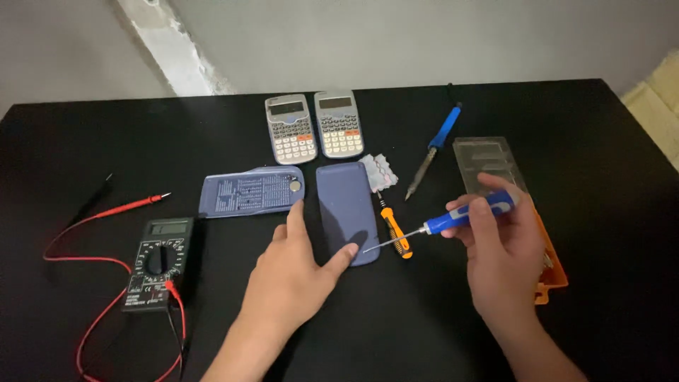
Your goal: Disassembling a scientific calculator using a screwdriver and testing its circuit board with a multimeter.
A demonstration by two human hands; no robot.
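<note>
The blue screwdriver (463,216) sits in the right hand (502,255), whose fingers are curled tight round the blue-and-white grip while the thin metal shaft slants down and left, its tip hanging just above the near right corner of the blue calculator cover (345,212). It looks a light, stiff tool with a slim, smooth handle, best pinched near the fat end of the grip, as it is now; the fine tip would likely slip or bend if leaned on sideways. The cover lies flat on the black worktop (424,332), in the middle, and appears to be thin hard plastic: light, slick enough to skate on the surface, and probably apt to crack if levered hard, so pressing it down flat seems the safer hold. The left hand (290,272) does that, palm down with fingers spread and closed on nothing, the forefinger lying along the cover's left edge and the thumb resting on its near end. Both forearms come in from the near edge, wrists low. Just right of the cover lies an orange screwdriver (393,230), and left of it a second blue cover (251,192), inner face up. Two grey calculators (315,127) sit at the far side, a soldering iron (435,148) to their right, a multimeter (157,262) with red leads at the near left.
</note>
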